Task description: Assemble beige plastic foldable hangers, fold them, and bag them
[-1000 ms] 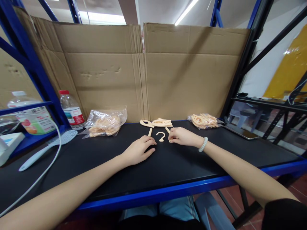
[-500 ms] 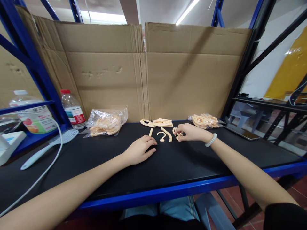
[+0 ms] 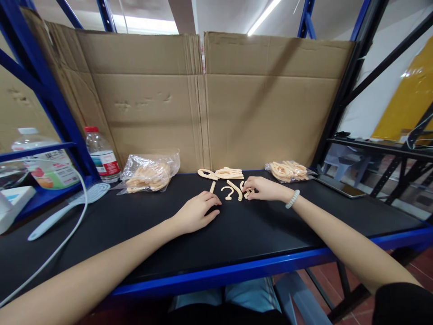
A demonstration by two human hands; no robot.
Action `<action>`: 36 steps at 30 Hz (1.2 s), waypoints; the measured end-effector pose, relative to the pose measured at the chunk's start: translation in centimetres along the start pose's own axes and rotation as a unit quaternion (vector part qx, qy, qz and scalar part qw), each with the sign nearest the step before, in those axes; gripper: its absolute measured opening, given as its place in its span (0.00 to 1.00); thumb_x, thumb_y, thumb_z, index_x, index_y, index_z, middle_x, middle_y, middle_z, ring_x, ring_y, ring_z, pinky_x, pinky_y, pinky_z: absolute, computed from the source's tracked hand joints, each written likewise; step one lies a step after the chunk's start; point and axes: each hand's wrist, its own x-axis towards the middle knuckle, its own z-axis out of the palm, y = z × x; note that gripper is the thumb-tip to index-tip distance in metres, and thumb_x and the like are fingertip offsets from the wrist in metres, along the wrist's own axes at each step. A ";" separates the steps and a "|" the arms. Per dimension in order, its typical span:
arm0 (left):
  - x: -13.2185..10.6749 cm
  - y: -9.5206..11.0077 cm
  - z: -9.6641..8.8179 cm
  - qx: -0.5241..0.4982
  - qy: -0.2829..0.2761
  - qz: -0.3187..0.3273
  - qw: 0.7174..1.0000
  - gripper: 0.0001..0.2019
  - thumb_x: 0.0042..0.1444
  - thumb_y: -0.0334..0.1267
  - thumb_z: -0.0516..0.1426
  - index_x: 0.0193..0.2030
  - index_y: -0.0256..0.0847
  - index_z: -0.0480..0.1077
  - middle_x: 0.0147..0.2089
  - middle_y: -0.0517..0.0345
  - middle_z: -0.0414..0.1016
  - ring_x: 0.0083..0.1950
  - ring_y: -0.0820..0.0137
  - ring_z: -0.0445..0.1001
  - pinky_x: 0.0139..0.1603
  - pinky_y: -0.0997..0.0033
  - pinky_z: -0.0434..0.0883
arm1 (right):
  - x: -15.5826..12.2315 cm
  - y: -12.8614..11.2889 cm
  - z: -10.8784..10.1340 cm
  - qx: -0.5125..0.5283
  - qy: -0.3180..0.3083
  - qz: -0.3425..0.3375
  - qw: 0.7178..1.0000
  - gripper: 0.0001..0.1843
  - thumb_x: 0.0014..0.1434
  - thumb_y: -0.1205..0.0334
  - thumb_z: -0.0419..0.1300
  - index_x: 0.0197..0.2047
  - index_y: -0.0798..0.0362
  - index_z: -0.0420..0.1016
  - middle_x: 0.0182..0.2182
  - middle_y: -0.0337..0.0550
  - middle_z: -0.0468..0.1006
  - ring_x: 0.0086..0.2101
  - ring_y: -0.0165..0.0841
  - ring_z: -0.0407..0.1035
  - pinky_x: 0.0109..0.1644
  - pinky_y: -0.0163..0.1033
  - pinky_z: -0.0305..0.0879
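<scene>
Small peach-coloured flat pieces lie on the black shelf top (image 3: 237, 234): a hook-shaped piece (image 3: 228, 192), a straight stick (image 3: 212, 186) and a curved strip (image 3: 236, 189). My left hand (image 3: 196, 213) rests palm down just left of them, fingers loosely stretched, its fingertips by the stick. My right hand (image 3: 262, 188) sits to their right, fingers pinched on a small curly peach piece (image 3: 246, 191) that touches the shelf. A stack of similar pieces (image 3: 228, 173) lies behind.
Two clear bags of peach pieces lie at the back, one left (image 3: 149, 174) and one right (image 3: 287, 170). A water bottle (image 3: 100, 155), a pale blue tool with a white cable (image 3: 67, 205) and a dark tablet (image 3: 340, 186) flank them. Cardboard (image 3: 203, 99) walls the back.
My right hand drew away to the right, uncovering the curved strip, picked up a small curly piece, then moved back left and lower beside the strip. My left hand stayed still.
</scene>
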 end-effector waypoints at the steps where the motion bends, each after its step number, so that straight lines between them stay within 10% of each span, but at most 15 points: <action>1: 0.0 0.0 0.0 0.000 -0.001 -0.001 1.000 0.10 0.60 0.36 0.52 0.47 0.40 0.69 0.49 0.52 0.72 0.53 0.63 0.68 0.54 0.61 0.69 | 0.0 -0.1 0.0 0.000 0.010 -0.004 1.000 0.10 0.55 0.66 0.61 0.41 0.55 0.77 0.38 0.47 0.74 0.37 0.35 0.69 0.42 0.38 0.64; 14: -0.1 -0.3 0.8 -0.017 0.025 -0.029 0.999 0.15 0.60 0.39 0.52 0.53 0.40 0.65 0.56 0.49 0.67 0.57 0.62 0.65 0.57 0.58 0.67 | 0.9 -1.4 2.2 -0.045 0.060 -0.036 0.997 0.07 0.58 0.66 0.59 0.37 0.55 0.78 0.34 0.46 0.75 0.38 0.36 0.68 0.44 0.40 0.64; 36: -0.3 -0.2 0.8 -0.006 0.017 -0.089 0.996 0.14 0.60 0.41 0.52 0.51 0.42 0.66 0.52 0.52 0.68 0.52 0.62 0.68 0.53 0.60 0.69 | 0.8 -3.2 3.5 -0.080 0.072 -0.095 0.990 0.21 0.65 0.54 0.50 0.58 0.52 0.66 0.54 0.51 0.68 0.52 0.42 0.63 0.56 0.51 0.56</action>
